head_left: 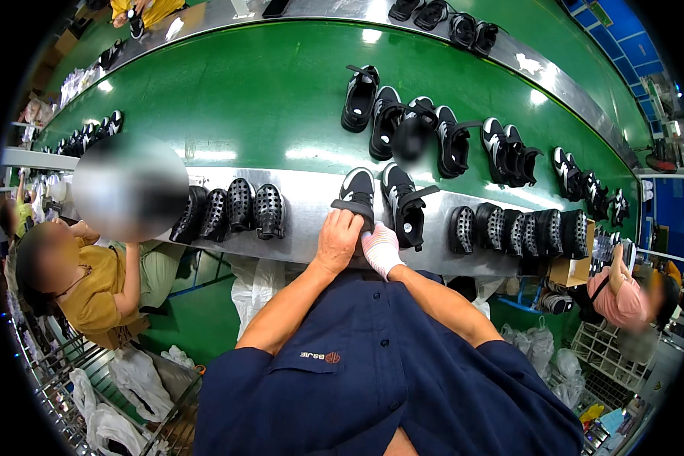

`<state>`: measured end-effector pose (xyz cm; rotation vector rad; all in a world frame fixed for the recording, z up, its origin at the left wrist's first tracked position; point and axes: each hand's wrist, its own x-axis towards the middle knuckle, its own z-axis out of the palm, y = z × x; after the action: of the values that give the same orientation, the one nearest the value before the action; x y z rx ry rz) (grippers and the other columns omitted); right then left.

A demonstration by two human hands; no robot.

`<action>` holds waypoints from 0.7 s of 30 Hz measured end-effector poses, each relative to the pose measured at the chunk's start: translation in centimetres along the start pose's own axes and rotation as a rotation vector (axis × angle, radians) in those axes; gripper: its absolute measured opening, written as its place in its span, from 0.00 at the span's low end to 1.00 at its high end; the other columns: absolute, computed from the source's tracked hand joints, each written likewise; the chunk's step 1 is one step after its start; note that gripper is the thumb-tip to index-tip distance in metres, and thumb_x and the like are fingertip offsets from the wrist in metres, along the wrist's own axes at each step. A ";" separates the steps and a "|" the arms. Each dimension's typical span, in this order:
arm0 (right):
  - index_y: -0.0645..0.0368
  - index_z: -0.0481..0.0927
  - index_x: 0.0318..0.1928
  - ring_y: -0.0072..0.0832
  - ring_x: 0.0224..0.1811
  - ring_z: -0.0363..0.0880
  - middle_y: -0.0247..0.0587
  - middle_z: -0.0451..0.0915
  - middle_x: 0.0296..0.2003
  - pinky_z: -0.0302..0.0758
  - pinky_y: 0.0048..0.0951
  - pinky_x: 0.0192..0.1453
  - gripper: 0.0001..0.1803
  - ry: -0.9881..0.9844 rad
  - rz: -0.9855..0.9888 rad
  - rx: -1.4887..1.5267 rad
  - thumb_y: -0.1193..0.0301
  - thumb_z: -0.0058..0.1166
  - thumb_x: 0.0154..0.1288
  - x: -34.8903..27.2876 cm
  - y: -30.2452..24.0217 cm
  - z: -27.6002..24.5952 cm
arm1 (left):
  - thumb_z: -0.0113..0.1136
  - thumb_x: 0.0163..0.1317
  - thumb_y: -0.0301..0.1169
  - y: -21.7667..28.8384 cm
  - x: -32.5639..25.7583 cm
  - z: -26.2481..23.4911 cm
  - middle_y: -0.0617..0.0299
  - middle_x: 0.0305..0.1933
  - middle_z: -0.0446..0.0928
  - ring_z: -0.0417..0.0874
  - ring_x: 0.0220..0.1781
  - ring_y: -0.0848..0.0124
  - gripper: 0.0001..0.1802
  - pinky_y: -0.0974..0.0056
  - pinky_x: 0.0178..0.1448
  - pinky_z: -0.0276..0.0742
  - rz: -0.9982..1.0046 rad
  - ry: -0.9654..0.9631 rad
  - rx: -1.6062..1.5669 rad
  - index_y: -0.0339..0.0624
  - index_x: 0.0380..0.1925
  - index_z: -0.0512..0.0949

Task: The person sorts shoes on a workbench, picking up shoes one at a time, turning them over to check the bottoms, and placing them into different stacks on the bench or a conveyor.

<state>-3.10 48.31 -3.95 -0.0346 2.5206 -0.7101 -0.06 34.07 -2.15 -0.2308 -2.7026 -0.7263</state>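
Observation:
A black-and-white sneaker lies on the metal ledge in front of me, its toe pointing away. At its heel end, my bare left hand is closed, fingers pinching the shoe near its dark strap. My right hand, in a white and pink striped glove, grips the same shoe's heel from the right; its fingertips are partly hidden. Just right of it sits a second sneaker, its strap sticking out to the right and its opening facing up.
Black, dotted shoe-shaped forms line the ledge at left, with more forms at right. Several sneakers stand on the green belt beyond. A person in yellow works at left, another in pink at right.

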 end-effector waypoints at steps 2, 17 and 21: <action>0.68 0.80 0.43 0.63 0.45 0.84 0.68 0.84 0.36 0.80 0.55 0.53 0.18 0.009 -0.007 0.014 0.62 0.58 0.67 0.3 0.1 0.2 | 0.62 0.61 0.26 0.1 -1.1 -0.2 0.52 0.41 0.74 0.77 0.46 0.51 0.12 0.51 0.51 0.75 -0.100 -0.020 -0.138 0.39 0.45 0.77; 0.61 0.82 0.60 0.20 0.33 0.78 0.37 0.83 0.34 0.78 0.25 0.42 0.27 -0.519 -0.310 0.404 0.65 0.71 0.63 -3.1 -4.6 -13.2 | 0.58 0.53 0.17 -0.2 -5.6 -6.3 0.46 0.61 0.74 0.76 0.59 0.41 0.36 0.48 0.66 0.75 -0.886 -0.201 -0.293 0.48 0.66 0.76; 0.62 0.85 0.55 0.15 0.32 0.76 0.30 0.79 0.37 0.76 0.21 0.36 0.18 -0.585 -0.521 0.249 0.73 0.68 0.66 -2.2 -5.5 -13.3 | 0.54 0.47 0.13 0.9 -3.9 -8.0 0.48 0.61 0.74 0.73 0.61 0.44 0.40 0.51 0.69 0.72 -0.757 -0.197 -0.295 0.48 0.65 0.78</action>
<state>-8.30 50.28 9.54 -0.7225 1.8512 -1.0308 6.01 30.51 3.36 0.7325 -2.8344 -1.3662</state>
